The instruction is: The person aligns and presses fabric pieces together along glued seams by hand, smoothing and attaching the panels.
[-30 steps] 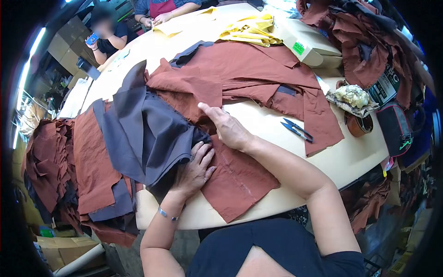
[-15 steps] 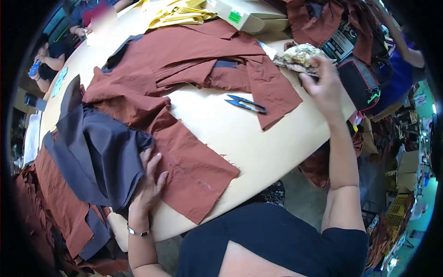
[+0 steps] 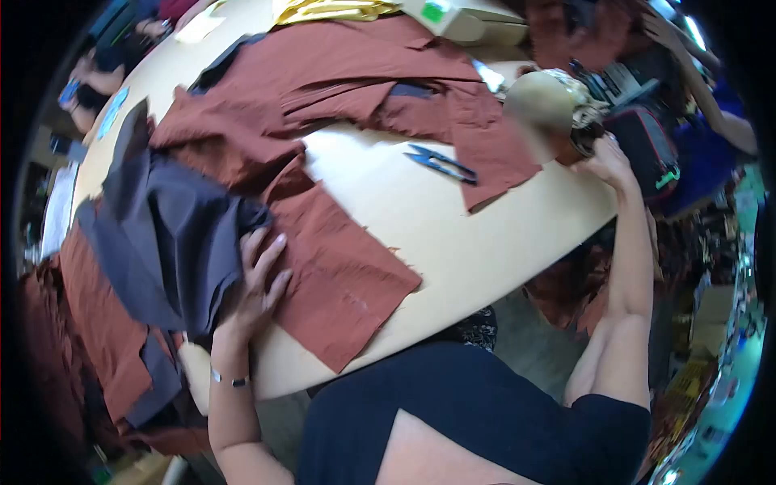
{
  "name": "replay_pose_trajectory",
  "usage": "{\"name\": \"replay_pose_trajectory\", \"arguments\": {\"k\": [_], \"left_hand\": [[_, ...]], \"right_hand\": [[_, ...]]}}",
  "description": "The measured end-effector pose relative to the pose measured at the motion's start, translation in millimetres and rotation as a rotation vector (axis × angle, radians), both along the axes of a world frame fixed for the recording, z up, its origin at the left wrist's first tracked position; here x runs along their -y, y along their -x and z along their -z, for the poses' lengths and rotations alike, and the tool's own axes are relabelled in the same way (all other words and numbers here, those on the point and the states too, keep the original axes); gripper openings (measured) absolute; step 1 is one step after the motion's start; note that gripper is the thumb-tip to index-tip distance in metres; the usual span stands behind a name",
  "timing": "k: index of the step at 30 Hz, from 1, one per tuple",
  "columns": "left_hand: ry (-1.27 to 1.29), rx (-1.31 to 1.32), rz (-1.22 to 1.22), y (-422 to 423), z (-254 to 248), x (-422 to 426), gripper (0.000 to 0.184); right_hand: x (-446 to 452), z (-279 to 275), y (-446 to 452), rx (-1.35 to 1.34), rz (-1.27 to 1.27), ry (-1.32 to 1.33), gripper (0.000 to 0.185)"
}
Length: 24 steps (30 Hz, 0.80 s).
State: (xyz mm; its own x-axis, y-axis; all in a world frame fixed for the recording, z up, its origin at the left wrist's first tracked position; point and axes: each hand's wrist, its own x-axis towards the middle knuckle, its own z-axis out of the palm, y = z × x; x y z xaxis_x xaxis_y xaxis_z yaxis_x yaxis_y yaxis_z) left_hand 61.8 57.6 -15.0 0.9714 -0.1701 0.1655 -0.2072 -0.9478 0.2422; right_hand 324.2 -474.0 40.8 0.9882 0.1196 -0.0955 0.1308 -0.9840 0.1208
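Note:
My left hand rests with fingers apart on the edge of dark grey cloth, where it overlaps a reddish-brown cloth piece. At the right side of the table, my right hand is at a brown round container below a crumpled pale bundle. Its fingertips are partly hidden and blurred, so what they hold cannot be made out. Blue-black thread snips lie on the table between the hands, beside a larger spread of reddish-brown cloth.
Yellow cloth and a cardboard box are at the table's far side. A black pouch stands at the right edge. Other people's arms show at upper left and upper right. Brown cloth hangs off the left edge.
My right hand has left the reddish-brown cloth, passed over the pale bundle and moved down to the container beside it. My left hand stays on the grey cloth. The view has turned right.

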Motion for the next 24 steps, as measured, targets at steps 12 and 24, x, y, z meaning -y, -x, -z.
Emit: {"name": "replay_pose_trajectory", "arguments": {"k": [12,24], "left_hand": [[0.303,0.208,-0.163,-15.4,11.6,5.9,0.055],[0.494,0.167,-0.197,-20.0,10.4,-0.4,0.079]], "right_hand": [[-34.5,-28.5,72.8,0.375,-0.288,-0.016,0.039],[-360.2,18.9,130.2,-0.549,-0.89,-1.211,0.024]]}}
